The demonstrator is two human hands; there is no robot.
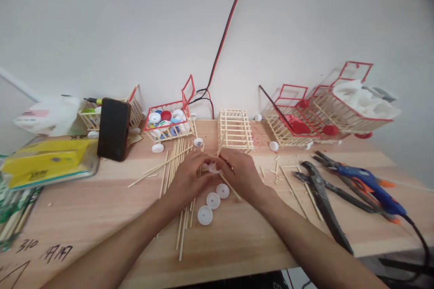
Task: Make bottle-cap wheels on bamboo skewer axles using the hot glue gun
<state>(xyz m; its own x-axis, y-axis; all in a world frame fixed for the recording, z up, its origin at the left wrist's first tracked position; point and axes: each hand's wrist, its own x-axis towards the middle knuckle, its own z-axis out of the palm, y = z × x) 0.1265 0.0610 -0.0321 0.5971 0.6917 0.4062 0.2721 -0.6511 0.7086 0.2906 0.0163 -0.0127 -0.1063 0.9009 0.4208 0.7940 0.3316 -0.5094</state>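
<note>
My left hand (190,172) is closed with thumb and fingertips on a white bottle cap (213,168). From the other side my right hand (241,170) meets it, its bent fingers also at the cap's edge. A thin wooden stick (233,188) slants out below the right hand; whether that hand grips it is hidden. Just below, three more white bottle caps (213,200) lie in a slanting row, hollow side up. Loose wooden sticks (183,230) run under and beside my left hand. Behind both hands stands a small unpainted stick frame (235,130).
Against the wall are a red-rimmed cart full of bottle caps (168,122), more stick carts (291,126) and an upright phone (114,128). At right lie black pliers (322,207) and a blue glue gun (373,187). A yellow packet (50,162) lies left.
</note>
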